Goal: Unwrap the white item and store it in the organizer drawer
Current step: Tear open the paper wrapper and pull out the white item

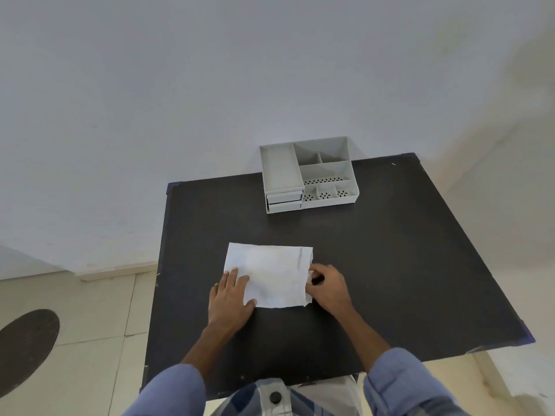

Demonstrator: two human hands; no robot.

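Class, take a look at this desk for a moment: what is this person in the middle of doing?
A person works at a dark table. The left hand lies flat on a white wrapping sheet, pinning its near left part. The right hand pinches at the sheet's right edge, where a small white bit shows, apparently starting to unwrap. The grey organizer sits at the table's far edge, its two small front drawers closed.

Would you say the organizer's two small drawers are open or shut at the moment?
Shut, as far as can be seen: both drawers sit nearly flush with the organizer front, and no drawer interior shows.
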